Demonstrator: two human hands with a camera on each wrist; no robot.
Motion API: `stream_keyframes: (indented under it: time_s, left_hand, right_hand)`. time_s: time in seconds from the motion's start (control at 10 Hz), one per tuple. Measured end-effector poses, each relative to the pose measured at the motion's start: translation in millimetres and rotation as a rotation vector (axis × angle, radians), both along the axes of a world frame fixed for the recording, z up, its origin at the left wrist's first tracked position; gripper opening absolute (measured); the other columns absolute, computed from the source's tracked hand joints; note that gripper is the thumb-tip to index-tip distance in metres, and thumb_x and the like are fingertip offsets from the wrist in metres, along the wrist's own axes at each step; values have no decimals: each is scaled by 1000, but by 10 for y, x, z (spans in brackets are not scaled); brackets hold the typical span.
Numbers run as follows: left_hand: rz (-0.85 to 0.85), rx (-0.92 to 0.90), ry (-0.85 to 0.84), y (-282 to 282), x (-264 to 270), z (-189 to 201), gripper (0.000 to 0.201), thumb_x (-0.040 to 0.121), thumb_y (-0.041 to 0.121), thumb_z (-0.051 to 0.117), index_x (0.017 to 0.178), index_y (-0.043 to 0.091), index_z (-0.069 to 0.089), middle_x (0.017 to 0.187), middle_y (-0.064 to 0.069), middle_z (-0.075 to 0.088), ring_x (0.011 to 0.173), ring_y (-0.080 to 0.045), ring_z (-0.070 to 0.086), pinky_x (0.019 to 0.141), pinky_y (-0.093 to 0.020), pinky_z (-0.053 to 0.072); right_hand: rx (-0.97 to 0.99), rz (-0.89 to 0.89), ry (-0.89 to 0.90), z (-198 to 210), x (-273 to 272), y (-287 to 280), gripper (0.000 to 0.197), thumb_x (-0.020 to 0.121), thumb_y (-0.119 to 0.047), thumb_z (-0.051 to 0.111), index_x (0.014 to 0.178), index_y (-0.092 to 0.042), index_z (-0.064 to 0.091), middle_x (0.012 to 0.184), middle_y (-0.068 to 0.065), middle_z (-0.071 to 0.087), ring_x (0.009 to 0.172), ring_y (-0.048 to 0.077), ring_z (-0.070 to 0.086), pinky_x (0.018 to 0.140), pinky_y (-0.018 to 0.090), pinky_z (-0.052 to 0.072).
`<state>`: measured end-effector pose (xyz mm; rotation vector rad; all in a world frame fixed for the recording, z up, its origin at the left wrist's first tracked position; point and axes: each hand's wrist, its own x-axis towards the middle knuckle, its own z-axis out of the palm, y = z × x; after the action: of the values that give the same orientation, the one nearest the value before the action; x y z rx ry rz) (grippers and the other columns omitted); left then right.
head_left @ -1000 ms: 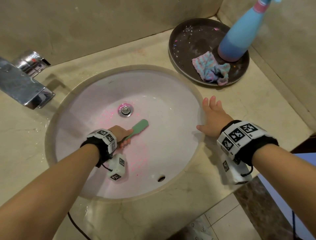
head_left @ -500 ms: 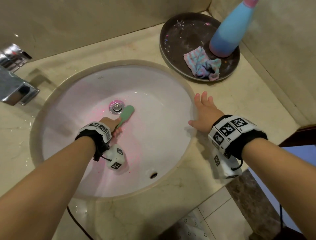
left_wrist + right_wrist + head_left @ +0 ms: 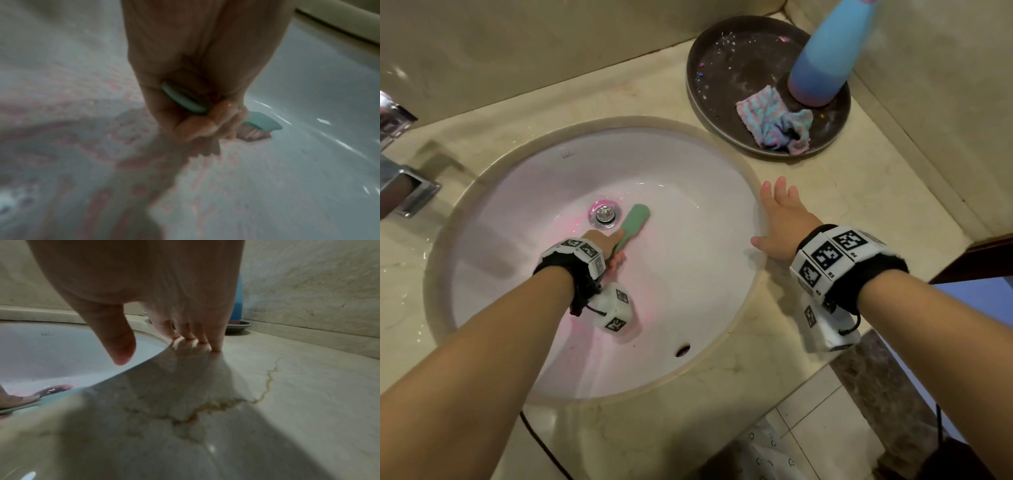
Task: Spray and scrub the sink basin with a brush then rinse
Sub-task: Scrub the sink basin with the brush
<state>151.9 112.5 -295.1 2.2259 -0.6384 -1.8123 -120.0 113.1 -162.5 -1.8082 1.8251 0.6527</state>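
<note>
My left hand (image 3: 606, 245) grips the handle of a green brush (image 3: 635, 219) inside the white sink basin (image 3: 688, 246). The brush head lies just right of the metal drain (image 3: 605, 214), bristles down on the porcelain. In the left wrist view my curled fingers (image 3: 197, 128) wrap the green handle, and the brush head (image 3: 261, 125) shows pinkish bristles. Pink cleaner streaks the basin floor (image 3: 102, 154). My right hand (image 3: 782, 219) rests flat on the counter at the basin's right rim, fingers straight, fingertips (image 3: 216, 344) touching the marble. The blue spray bottle (image 3: 825, 58) stands on a dark tray.
A dark round tray (image 3: 715, 102) at the back right holds the bottle and a crumpled striped cloth (image 3: 774, 126). The chrome faucet (image 3: 404, 178) juts in from the left. Beige marble counter (image 3: 859, 192) surrounds the basin, walls close behind. An overflow hole (image 3: 683, 349) sits near the front.
The brush head has moved from the middle of the basin up to beside the drain, my left hand going with it. My right hand has stayed on the counter.
</note>
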Motion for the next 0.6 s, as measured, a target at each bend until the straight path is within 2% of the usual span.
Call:
stream_keyframes:
  time_s: [0.1, 0.2, 0.3, 0.4, 0.5, 0.6]
  left_hand:
    - [32, 56, 32, -44, -22, -59, 52, 96, 44, 43, 75, -2, 53, 37, -3, 52, 23, -13, 38, 34, -13, 35]
    - [-90, 75, 90, 13, -202, -30, 54, 97, 46, 41, 70, 0, 51, 36, -2, 49, 24, -12, 38, 33, -14, 33]
    - [-298, 58, 59, 94, -354, 79, 52, 99, 42, 39, 66, 3, 51, 33, 1, 47, 23, -9, 36, 32, -12, 30]
    - [-393, 35, 0, 98, -321, 129, 51, 98, 43, 41, 64, 7, 51, 33, 3, 47, 24, -8, 35, 34, -13, 29]
    - [-292, -16, -25, 11, -236, 79, 50, 99, 40, 40, 68, 3, 51, 30, 2, 47, 21, -6, 35, 30, -11, 28]
    - [-81, -7, -2, -109, -141, 15, 48, 98, 42, 41, 77, 0, 51, 33, 1, 49, 21, -8, 37, 28, -10, 28]
  right_hand:
    - [-6, 3, 5, -10, -4, 4, 90, 93, -34, 52, 148, -11, -14, 155, 12, -21, 145, 31, -12, 119, 43, 11]
    - [-6, 13, -1, -18, -9, 9, 90, 93, -34, 52, 148, -11, -14, 155, 12, -21, 145, 31, -12, 119, 43, 11]
    - [-3, 16, -1, -8, -22, 0, 89, 93, -33, 52, 148, -11, -15, 155, 12, -21, 145, 31, -12, 119, 43, 11]
    - [-4, 25, 2, -10, -24, 0, 89, 93, -33, 52, 148, -11, -15, 155, 12, -21, 145, 31, -12, 119, 43, 11]
    - [-4, 21, -5, -19, -33, -4, 90, 93, -33, 52, 148, -11, -15, 155, 12, -22, 144, 31, -13, 119, 43, 10]
    - [5, 11, -18, -12, -43, -3, 90, 93, -33, 52, 148, -12, -15, 155, 10, -22, 145, 30, -13, 119, 42, 9]
